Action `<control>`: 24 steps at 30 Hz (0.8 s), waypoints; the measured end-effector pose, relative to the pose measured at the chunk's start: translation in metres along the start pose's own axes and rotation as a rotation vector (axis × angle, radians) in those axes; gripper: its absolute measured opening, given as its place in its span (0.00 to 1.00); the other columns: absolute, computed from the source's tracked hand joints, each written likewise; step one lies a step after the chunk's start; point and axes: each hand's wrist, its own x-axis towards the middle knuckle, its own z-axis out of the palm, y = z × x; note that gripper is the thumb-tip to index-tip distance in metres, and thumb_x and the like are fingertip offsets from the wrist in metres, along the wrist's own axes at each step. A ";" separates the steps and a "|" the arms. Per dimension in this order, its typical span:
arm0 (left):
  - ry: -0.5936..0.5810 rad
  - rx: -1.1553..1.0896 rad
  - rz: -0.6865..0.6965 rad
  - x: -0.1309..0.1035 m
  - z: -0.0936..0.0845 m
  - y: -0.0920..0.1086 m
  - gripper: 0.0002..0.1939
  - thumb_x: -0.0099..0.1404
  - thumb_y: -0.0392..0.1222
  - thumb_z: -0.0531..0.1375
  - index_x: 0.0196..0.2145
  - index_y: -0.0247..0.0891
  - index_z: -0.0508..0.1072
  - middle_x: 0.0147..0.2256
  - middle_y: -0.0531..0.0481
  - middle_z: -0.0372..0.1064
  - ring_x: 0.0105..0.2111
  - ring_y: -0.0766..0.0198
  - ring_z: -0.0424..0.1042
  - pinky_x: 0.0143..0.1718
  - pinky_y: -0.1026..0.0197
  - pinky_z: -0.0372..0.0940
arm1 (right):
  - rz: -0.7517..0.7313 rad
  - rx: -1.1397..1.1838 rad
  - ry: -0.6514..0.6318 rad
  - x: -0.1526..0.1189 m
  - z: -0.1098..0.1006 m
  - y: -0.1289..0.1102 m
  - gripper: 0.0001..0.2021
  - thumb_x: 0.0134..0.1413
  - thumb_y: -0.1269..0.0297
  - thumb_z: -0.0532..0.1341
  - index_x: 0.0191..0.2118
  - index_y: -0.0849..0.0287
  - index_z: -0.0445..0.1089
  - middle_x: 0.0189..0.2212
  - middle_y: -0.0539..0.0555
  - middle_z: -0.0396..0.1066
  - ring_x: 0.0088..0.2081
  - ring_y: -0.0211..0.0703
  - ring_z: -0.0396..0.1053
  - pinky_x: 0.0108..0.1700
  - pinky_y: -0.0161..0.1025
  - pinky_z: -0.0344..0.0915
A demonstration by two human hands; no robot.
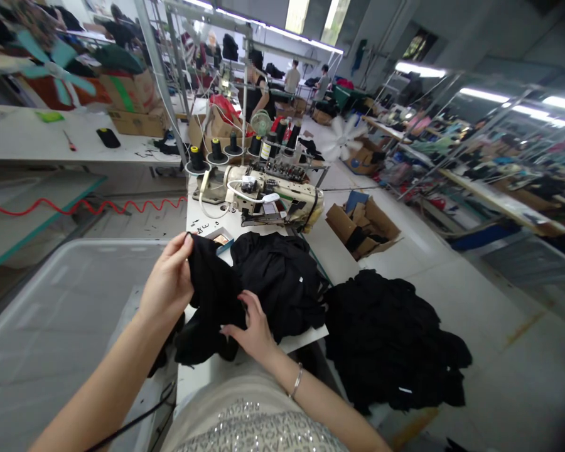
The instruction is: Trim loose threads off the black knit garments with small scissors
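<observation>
My left hand (170, 276) pinches the top edge of a black garment (211, 295) and holds it up above the table's near edge. Lower down, my right hand (254, 326) has its thumb and fingers on the right side of the same garment, with folds between them. The garment hangs crumpled, so its exact kind cannot be made out. Just beyond it, a heap of black garments (277, 276) lies on the white sewing table (306, 339). A small open box (221, 238) sits partly behind the held cloth.
An industrial sewing machine (273, 194) stands at the table's far side, with thread cones (216, 149) behind it. At right is a larger black garment pile (395, 339); a cardboard box (362, 226) rests on the floor. A grey plastic bin (75, 301) is at left.
</observation>
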 end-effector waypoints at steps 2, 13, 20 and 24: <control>-0.059 -0.080 0.049 -0.007 0.023 0.024 0.05 0.60 0.33 0.58 0.30 0.40 0.73 0.25 0.61 0.72 0.27 0.74 0.71 0.29 0.75 0.66 | -0.046 -0.058 -0.008 0.010 0.014 -0.001 0.36 0.33 0.59 0.71 0.53 0.54 0.59 0.52 0.58 0.61 0.52 0.52 0.61 0.52 0.44 0.60; -0.131 0.095 0.243 0.042 -0.005 0.026 0.03 0.61 0.41 0.59 0.34 0.42 0.70 0.29 0.64 0.73 0.35 0.74 0.71 0.41 0.72 0.62 | -0.493 -0.184 0.452 0.057 -0.128 -0.102 0.09 0.50 0.64 0.56 0.38 0.56 0.68 0.35 0.55 0.71 0.40 0.49 0.69 0.45 0.46 0.63; -0.567 0.824 -0.338 -0.008 -0.087 -0.087 0.11 0.45 0.49 0.67 0.20 0.39 0.74 0.24 0.49 0.75 0.31 0.55 0.72 0.38 0.61 0.64 | -0.845 -0.577 0.820 0.129 -0.236 -0.184 0.09 0.56 0.69 0.53 0.39 0.64 0.68 0.35 0.54 0.68 0.42 0.41 0.66 0.48 0.41 0.59; -0.360 0.936 -0.342 -0.017 -0.139 -0.095 0.12 0.42 0.52 0.67 0.21 0.42 0.74 0.25 0.50 0.75 0.39 0.47 0.71 0.40 0.59 0.64 | -0.416 -0.812 0.611 0.188 -0.262 -0.147 0.16 0.60 0.69 0.45 0.43 0.76 0.65 0.39 0.61 0.67 0.44 0.36 0.63 0.48 0.35 0.56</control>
